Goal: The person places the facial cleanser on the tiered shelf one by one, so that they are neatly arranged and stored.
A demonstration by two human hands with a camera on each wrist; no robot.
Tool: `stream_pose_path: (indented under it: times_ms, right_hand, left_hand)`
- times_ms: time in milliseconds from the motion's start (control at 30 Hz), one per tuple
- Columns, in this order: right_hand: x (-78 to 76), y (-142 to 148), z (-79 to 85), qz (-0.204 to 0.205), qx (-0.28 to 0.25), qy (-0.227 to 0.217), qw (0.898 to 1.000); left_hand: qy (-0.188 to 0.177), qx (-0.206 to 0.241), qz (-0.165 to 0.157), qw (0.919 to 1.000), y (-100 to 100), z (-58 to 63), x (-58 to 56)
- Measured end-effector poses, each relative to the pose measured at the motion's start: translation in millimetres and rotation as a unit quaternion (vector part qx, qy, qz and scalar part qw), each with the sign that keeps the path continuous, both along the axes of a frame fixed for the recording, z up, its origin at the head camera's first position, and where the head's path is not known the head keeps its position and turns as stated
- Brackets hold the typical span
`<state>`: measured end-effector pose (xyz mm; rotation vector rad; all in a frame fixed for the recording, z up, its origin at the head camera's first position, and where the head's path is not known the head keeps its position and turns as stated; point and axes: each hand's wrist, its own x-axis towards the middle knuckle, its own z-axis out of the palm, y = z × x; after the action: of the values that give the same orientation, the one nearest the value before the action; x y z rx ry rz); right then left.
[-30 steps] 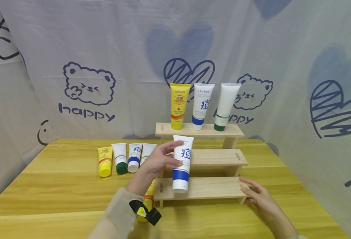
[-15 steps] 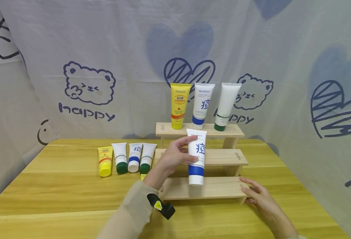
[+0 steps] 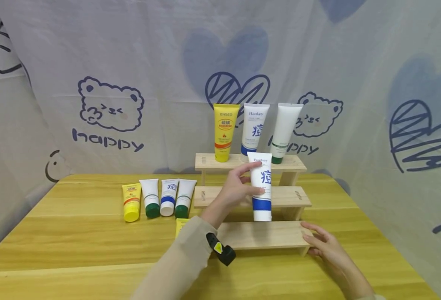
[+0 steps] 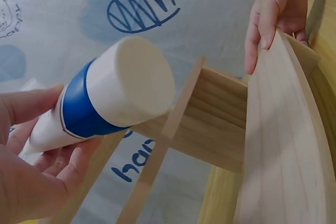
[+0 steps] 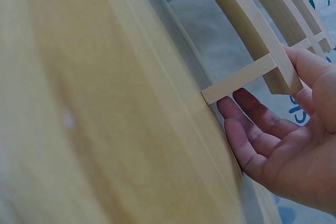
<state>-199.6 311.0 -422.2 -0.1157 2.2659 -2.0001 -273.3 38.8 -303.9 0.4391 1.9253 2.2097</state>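
Note:
A white squeeze tube with a blue band [image 3: 261, 187] is pinched between the thumb and fingers of my left hand [image 3: 239, 183]. It hangs cap down in front of the middle tier of a three-step wooden display stand [image 3: 258, 235], touching no shelf that I can see. The left wrist view shows its white cap [image 4: 144, 80] facing the camera. My right hand [image 3: 329, 250] grips the right end of the stand's lowest tier. In the right wrist view, that hand's fingers [image 5: 257, 135] curl under the board by the leg.
On the top tier stand a yellow tube [image 3: 226, 133], a blue-banded tube [image 3: 255, 125] and a green-capped tube [image 3: 286, 129]. Several tubes lie left on the table [image 3: 74, 241], among them a yellow one [image 3: 132, 202]. Another yellow tube [image 3: 181, 225] is partly behind the left sleeve.
My left hand has carried the blue-banded tube right and upward, from over the lowest tier to before the middle one. The right hand stays at the stand's end.

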Motion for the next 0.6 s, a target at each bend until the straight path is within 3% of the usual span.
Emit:
stream_pose_path:
  times_ms: [167,333,600]
  right_hand:
    - [-0.6,-0.7,0.1,-0.003,0.004,-0.006,1.0]
    - [-0.9,-2.0,0.0,-0.012,-0.002,-0.009,1.0]
    - [-0.1,-0.5,-0.1,-0.001,-0.004,-0.004,1.0]
  left_hand:
    - [0.014,-0.014,0.012,0.9997,15.1,1.5,-5.2]
    - [0.057,-0.034,0.04,0.997,30.4,5.2,-8.5]
    - [0.172,-0.045,0.077,0.9811,45.5,4.3,-14.2]
